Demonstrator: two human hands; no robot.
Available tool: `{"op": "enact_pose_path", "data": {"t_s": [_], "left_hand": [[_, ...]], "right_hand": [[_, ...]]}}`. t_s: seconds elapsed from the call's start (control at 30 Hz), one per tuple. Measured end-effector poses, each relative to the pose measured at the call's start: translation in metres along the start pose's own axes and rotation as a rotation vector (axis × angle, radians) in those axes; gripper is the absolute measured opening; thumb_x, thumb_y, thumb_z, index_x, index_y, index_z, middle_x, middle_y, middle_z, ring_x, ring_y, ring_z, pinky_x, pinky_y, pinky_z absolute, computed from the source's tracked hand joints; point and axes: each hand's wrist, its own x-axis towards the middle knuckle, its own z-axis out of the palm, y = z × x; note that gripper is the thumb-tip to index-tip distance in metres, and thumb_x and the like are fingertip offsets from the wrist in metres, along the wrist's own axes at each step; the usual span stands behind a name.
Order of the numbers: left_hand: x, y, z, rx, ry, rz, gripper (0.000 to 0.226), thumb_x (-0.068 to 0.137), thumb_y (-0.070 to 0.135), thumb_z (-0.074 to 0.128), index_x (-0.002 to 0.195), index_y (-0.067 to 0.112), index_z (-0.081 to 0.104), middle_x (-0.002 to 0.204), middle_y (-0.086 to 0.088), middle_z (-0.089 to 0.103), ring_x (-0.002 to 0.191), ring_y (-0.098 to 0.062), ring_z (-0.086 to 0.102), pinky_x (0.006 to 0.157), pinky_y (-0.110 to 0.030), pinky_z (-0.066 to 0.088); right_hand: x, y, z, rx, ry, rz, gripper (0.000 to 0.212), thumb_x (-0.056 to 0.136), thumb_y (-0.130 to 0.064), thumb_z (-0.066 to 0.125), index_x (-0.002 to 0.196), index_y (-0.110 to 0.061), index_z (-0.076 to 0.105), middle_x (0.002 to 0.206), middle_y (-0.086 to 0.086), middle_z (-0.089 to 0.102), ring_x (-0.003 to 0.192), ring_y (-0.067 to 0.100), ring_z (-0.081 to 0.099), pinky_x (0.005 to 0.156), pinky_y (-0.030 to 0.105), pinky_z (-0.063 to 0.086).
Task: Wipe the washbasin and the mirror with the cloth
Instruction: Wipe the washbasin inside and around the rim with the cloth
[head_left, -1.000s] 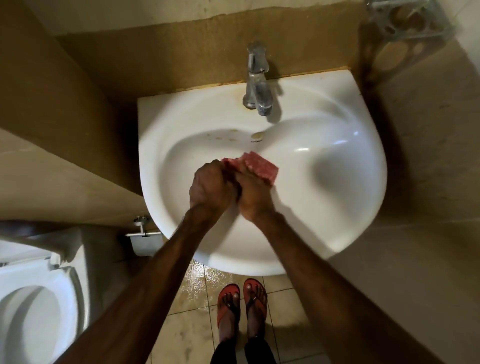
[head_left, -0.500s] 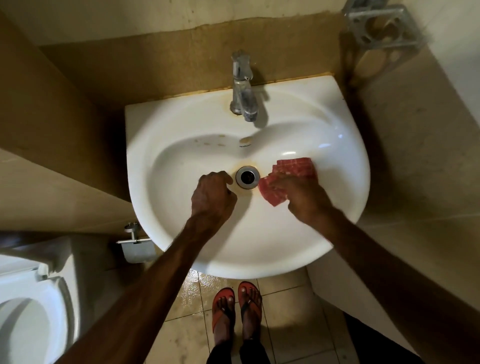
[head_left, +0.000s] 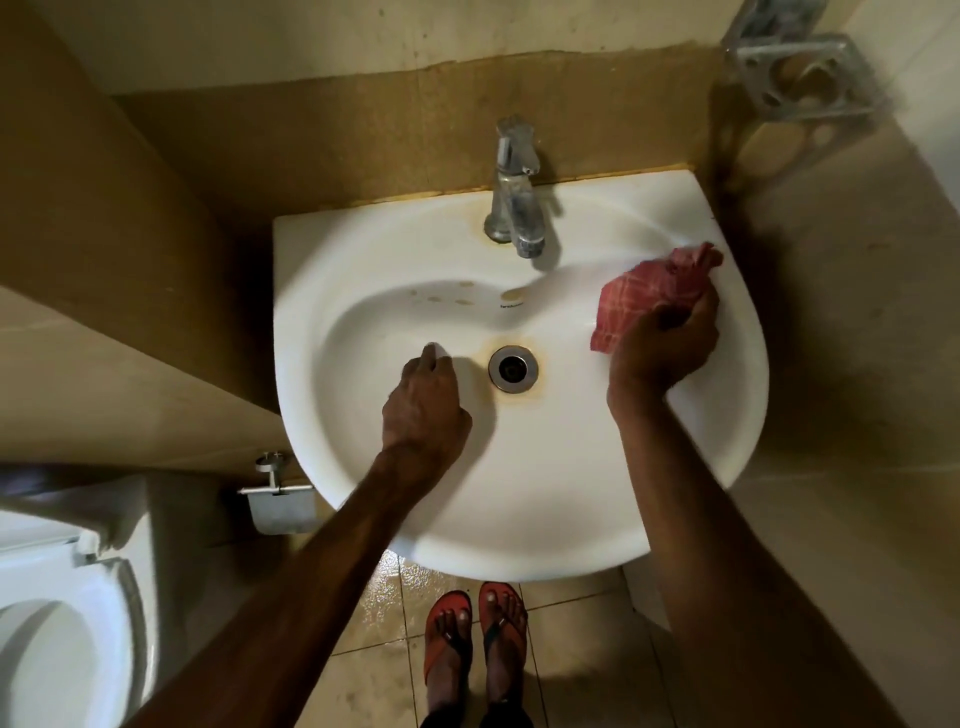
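The cloth (head_left: 640, 297) gripped in the right hand (head_left: 661, 344) is soft woven fabric, matt, with a pale check through it. Under the grip the washbasin (head_left: 519, 509) is smooth white glaze, glossy where it catches the light. Left of the grip the drain ring (head_left: 513, 368) is shiny metal with a dull rusty stain round it. Further back on that side, the tap (head_left: 515, 208) is polished chrome.

This is a small home bathroom: a white washbasin (head_left: 363, 260) with a metal tap (head_left: 514, 208) hangs beside a toilet (head_left: 67, 623) above a tiled floor (head_left: 384, 675).
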Motion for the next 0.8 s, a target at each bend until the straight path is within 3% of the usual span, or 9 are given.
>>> {"op": "enact_pose_path", "data": {"t_s": [0.07,0.13,0.27,0.37,0.47,0.53,0.63,0.7,0.8], "left_hand": [[0.0,-0.001,-0.003,0.034,-0.057,-0.005,0.051,0.076,0.0,0.048,0.127,0.005,0.051,0.136,-0.003,0.046,0.122,-0.025,0.049,0.086,-0.039,0.052],[0.0,-0.002,-0.006,0.081,-0.104,0.002,0.053,0.079,0.002,0.05,0.132,0.006,0.051,0.147,-0.004,0.039,0.13,-0.023,0.044,0.089,-0.037,0.051],[0.002,-0.004,-0.014,0.103,-0.111,0.006,0.044,0.083,-0.001,0.05,0.126,0.007,0.057,0.152,-0.005,0.036,0.132,-0.023,0.043,0.092,-0.039,0.051],[0.003,-0.003,-0.017,0.08,-0.102,0.009,0.038,0.086,-0.001,0.049,0.121,0.008,0.06,0.145,-0.008,0.044,0.127,-0.025,0.048,0.091,-0.041,0.051],[0.001,-0.006,-0.023,0.004,-0.073,0.029,0.035,0.091,0.007,0.05,0.124,0.016,0.059,0.124,-0.006,0.056,0.116,-0.025,0.054,0.085,-0.039,0.051],[0.0,-0.009,-0.027,-0.017,-0.089,0.045,0.038,0.092,0.006,0.05,0.126,0.02,0.059,0.121,-0.004,0.057,0.115,-0.024,0.054,0.086,-0.038,0.05],[0.002,-0.014,-0.033,-0.03,-0.114,0.018,0.042,0.09,0.004,0.047,0.126,0.022,0.058,0.121,-0.004,0.055,0.116,-0.023,0.056,0.088,-0.035,0.049],[0.005,-0.015,-0.034,-0.018,-0.123,-0.006,0.045,0.091,0.005,0.046,0.133,0.017,0.054,0.129,-0.006,0.053,0.12,-0.025,0.057,0.092,-0.036,0.05],[0.003,-0.014,-0.032,0.01,-0.134,0.006,0.051,0.094,0.004,0.047,0.143,0.013,0.047,0.14,-0.006,0.045,0.127,-0.025,0.053,0.1,-0.039,0.051]], "right_hand": [[-0.002,0.007,0.027,-0.006,0.047,-0.023,0.041,0.094,-0.002,0.051,0.132,0.005,0.063,0.123,0.025,0.069,0.115,0.036,0.067,0.107,0.006,0.04],[-0.015,0.01,0.044,-0.03,0.061,-0.024,0.043,0.091,-0.001,0.051,0.132,0.008,0.063,0.119,0.029,0.067,0.11,0.041,0.066,0.096,-0.007,0.027],[-0.061,0.007,0.051,-0.019,-0.13,0.068,0.046,0.089,-0.003,0.047,0.133,0.001,0.062,0.125,0.019,0.069,0.113,0.03,0.065,0.093,0.006,0.036],[-0.105,0.004,0.048,-0.062,-0.232,0.052,0.05,0.085,0.004,0.053,0.133,-0.004,0.063,0.128,0.015,0.07,0.114,0.023,0.061,0.092,-0.001,0.031],[-0.131,-0.004,0.045,-0.069,-0.427,-0.073,0.055,0.083,0.01,0.057,0.136,-0.003,0.06,0.132,0.011,0.069,0.113,0.002,0.055,0.097,-0.007,0.027],[-0.128,-0.009,0.044,-0.088,-0.513,-0.118,0.046,0.085,0.006,0.061,0.129,-0.005,0.063,0.128,0.007,0.071,0.112,0.006,0.06,0.095,-0.002,0.034],[-0.116,-0.006,0.039,-0.055,-0.45,0.008,0.04,0.08,-0.011,0.06,0.12,-0.015,0.067,0.116,0.004,0.075,0.102,0.017,0.068,0.093,0.016,0.05],[-0.096,0.001,0.033,-0.067,-0.299,0.091,0.039,0.079,-0.017,0.053,0.115,-0.011,0.068,0.109,0.009,0.075,0.101,0.027,0.069,0.092,0.031,0.052],[-0.04,0.009,0.033,-0.163,-0.081,0.165,0.038,0.096,-0.016,0.049,0.126,0.003,0.064,0.127,0.021,0.067,0.121,0.034,0.063,0.096,0.022,0.042]]}}
